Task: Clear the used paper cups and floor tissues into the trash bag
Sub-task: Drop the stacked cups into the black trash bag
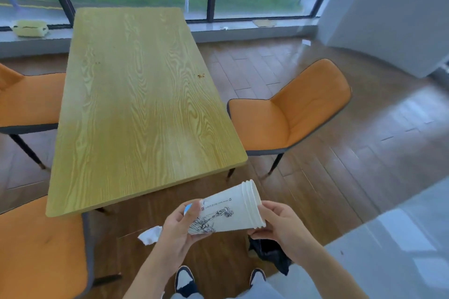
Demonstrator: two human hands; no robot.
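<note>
A stack of white paper cups (233,209) with a black drawing lies on its side in the air in front of me, rims pointing right. My left hand (179,230) grips its base end. My right hand (279,223) holds the rim end from below. A black trash bag (272,253) hangs beneath my right hand, mostly hidden by the wrist; whether that hand holds it I cannot tell. A crumpled white tissue (149,235) lies on the wooden floor, just left of my left hand.
A bare wooden table (136,94) stands ahead, with orange chairs on its right (289,114), its left (26,99) and at front left (36,250). A yellow pouch (29,28) rests on the window sill. Small paper scraps (306,42) lie by the far wall.
</note>
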